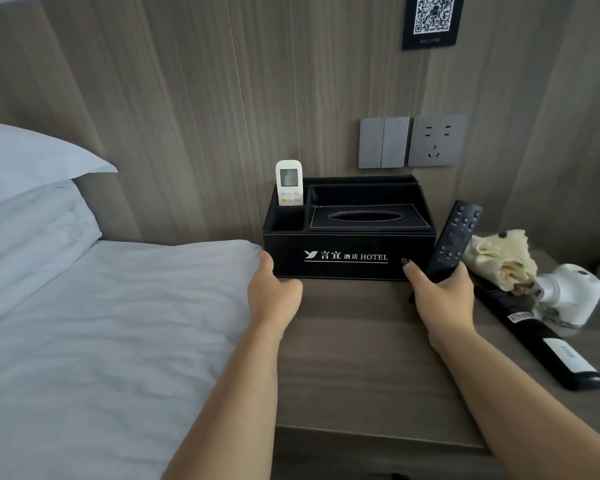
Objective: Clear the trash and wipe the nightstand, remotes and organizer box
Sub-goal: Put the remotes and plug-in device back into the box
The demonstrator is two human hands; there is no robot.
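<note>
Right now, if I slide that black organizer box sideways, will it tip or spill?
Probably not. The organizer box looks wide, low and flat-bottomed, so it should slide rather than tip. The white remote stands upright in a rear slot and might wobble. The box seems light, its tissue slot apparently empty.

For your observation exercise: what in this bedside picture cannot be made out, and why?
Head view only:
- Organizer box: whether it holds tissues; the slot is dark.
- White remote: button labels too small, lower part inside its compartment.
- Black remote: lower end covered by the right hand.
- Left hand: fingertips hidden behind the hand.
</note>
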